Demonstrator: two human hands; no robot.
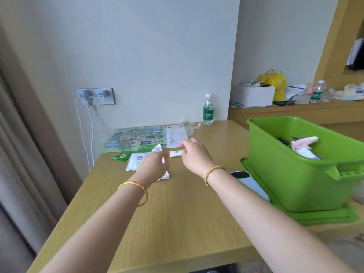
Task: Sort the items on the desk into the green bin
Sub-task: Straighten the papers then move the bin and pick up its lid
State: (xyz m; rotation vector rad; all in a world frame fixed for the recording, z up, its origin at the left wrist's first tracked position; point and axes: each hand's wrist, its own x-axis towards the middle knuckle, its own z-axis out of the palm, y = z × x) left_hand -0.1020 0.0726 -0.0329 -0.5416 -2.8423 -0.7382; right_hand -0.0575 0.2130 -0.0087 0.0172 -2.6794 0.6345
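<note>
Reaching out over the desk (177,209), both hands are well short of the green bin (295,164), which sits at the desk's right side on its lid and already holds a few soft things. Nearest, to the left of the bin, a phone (244,179) lies flat, just beside the bin's base. Further left, the left hand (154,164) hovers blurred over a white packet (136,161); whether its fingers have closed I cannot tell. The right hand (194,152), left of the bin and a little further off, has its fingers curled at the end of a small white tube (175,153), though a firm grip is not clear.

Pinching the tube at its middle would likely carry better than at the tip. The flat packets, including the green tea sachet (122,156), probably need sliding or a fingernail under an edge. Beyond them lie a map (136,137) and a water bottle (208,110), furthest from the bin's near corner.
</note>
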